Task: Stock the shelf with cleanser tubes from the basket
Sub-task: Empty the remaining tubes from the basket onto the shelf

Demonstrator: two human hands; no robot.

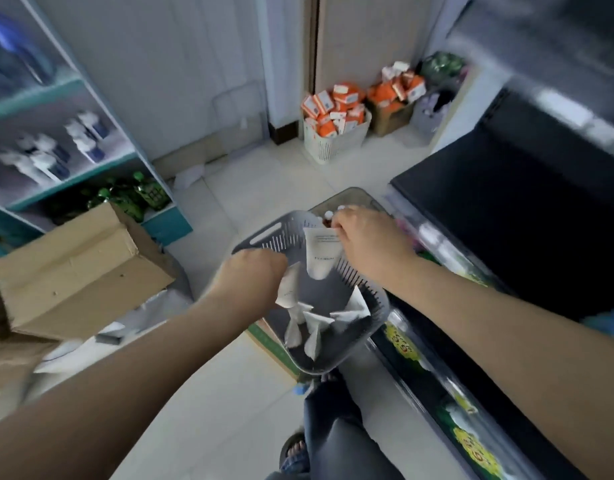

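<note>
the shelf (73, 176) is far out at nine to ten o'clock, with white bottles on its middle board, too blurry to read. a brown box (77, 268) sits under it at eight o'clock.

the left hand (253, 275) is at the nine o'clock side of the basket (264, 237). its fingers are curled tight, and the left tube (287, 289) sticks out below them at five o'clock. it may hold more than one; i cannot tell.

the grey basket is in the middle of the view. the loose tubes (316, 322) lie in a heap at its six o'clock end, just under the left hand.

the right hand (364, 240) is at the basket's one o'clock. it pinches the flat end of the right tube (324, 252), which hangs down at the hand's eight o'clock, narrow end low.

these tubes look light and soft. they will likely bend and squish, and the smooth skin may slip. the flat end is a good place to pinch. the round middle is good for a full grip. many in one fist could slide out.

the shelf is well apart from both hands, off toward ten o'clock.
</note>
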